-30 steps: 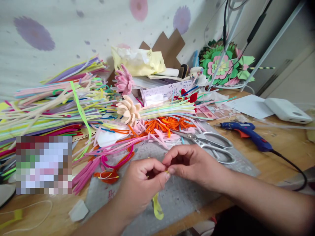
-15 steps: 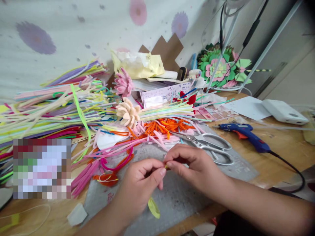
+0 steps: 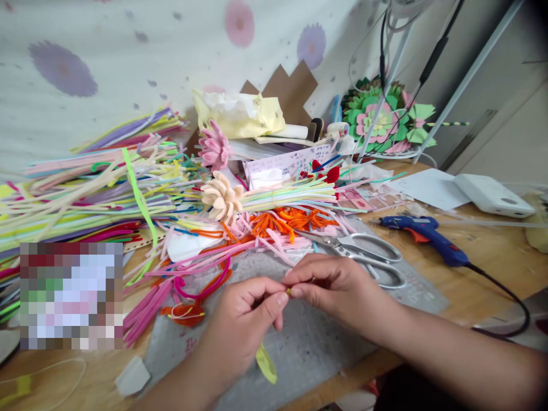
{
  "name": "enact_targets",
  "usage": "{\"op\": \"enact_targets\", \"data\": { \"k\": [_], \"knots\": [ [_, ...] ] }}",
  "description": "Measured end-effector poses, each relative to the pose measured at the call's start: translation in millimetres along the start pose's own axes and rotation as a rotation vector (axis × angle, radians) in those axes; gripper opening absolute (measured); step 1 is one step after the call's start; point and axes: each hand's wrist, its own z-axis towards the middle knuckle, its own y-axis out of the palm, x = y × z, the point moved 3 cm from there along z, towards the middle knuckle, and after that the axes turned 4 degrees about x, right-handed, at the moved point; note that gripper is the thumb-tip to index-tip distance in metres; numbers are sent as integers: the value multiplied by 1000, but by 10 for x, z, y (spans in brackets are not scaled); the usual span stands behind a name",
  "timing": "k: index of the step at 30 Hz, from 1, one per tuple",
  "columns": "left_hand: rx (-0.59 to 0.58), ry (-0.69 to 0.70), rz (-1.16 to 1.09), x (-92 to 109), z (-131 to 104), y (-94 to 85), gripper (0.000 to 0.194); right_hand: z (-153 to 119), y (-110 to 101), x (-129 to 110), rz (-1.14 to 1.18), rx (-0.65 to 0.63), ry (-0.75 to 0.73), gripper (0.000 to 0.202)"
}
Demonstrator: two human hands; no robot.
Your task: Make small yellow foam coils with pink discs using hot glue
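Through the head camera I see both hands meeting over the grey mat, the left hand and the right hand each pinching, thumb against finger, at a tiny yellow bit between their fingertips. Below the left hand hangs a yellow loop-like strip, above the mat's near part. I judge this yellow work to be partway: the strip looks shaped, while the end at the fingertips seems unfinished, though I can't say how much remains. A pink flower and a cream flower behind look complete; the scissors and glue gun lie on the bench side, neither in use. My left fingers hide the strip's upper part, so I can't tell whether it joins the tiny bit. A pixelated patch masks something at left, the forearms run out of frame, and the scissors' blade tips are hard to separate from the stems around them.
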Motion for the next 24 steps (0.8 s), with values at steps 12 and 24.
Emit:
{"op": "enact_targets", "data": {
  "k": [12, 24],
  "knots": [
    [34, -16, 70, 8, -17, -13, 24, 18, 51, -82, -242, 74, 16, 12],
    [-10, 24, 32, 0, -25, -6, 26, 16, 64, 80, 179, -44, 357, 11]
  ]
}}
